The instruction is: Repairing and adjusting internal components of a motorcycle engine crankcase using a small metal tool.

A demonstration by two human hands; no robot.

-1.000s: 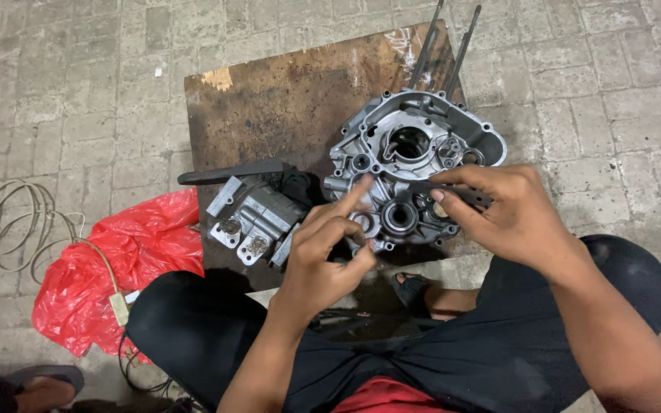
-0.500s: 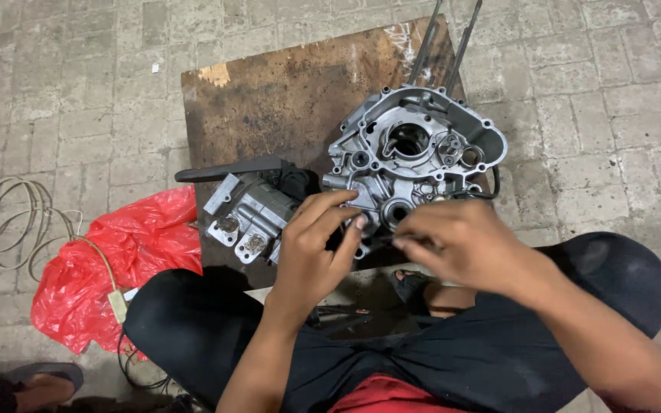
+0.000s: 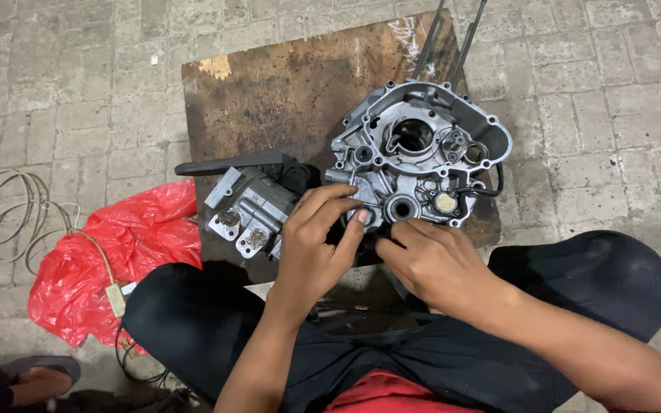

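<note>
A grey metal engine crankcase [image 3: 422, 157] lies open-side up on a rusty brown board [image 3: 284, 92]. My left hand [image 3: 315, 241] rests at the case's near left edge, its fingertips curled against the metal. My right hand [image 3: 437, 264] sits just below the case's near edge, fingers bent toward the left hand. What the fingertips pinch is hidden between the two hands. A smaller grey engine part [image 3: 250, 206] lies to the left of my left hand, beside a black handle [image 3: 227, 163].
A red plastic bag [image 3: 116, 260] lies on the paved floor at left, with a coiled pale cable [image 3: 1, 214] beyond it. Two thin rods [image 3: 453, 38] stick up behind the case. My dark-trousered legs [image 3: 590, 283] frame the board. A foot in a sandal [image 3: 32, 378] shows at bottom left.
My right hand has drawn back from the top of the crankcase to its near edge, uncovering the case's right side. My left hand has stayed at the near left edge.
</note>
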